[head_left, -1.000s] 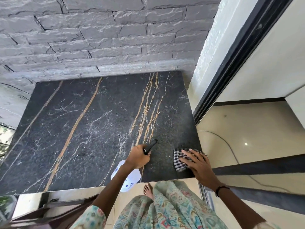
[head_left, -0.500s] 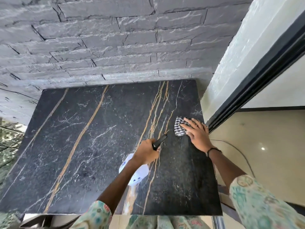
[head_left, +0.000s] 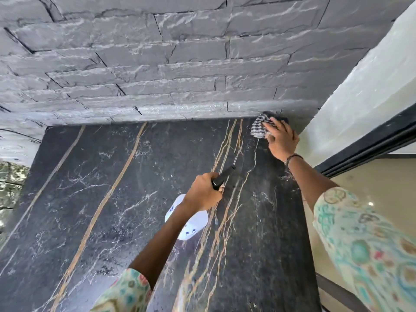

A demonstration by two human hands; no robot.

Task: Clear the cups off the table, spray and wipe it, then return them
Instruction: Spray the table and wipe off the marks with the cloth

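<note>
Cloth (head_left: 258, 128) under right hand (head_left: 281, 140), table's (head_left: 112, 199) far corner.

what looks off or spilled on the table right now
Nothing stands out. The dark marble table shows no puddle or damage; its gold and white lines are veining. The right hand presses the checked cloth into the far right corner, and the left hand grips the spray bottle.

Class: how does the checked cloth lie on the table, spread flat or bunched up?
Bunched up: the checked cloth sits crumpled under the right hand.
</note>
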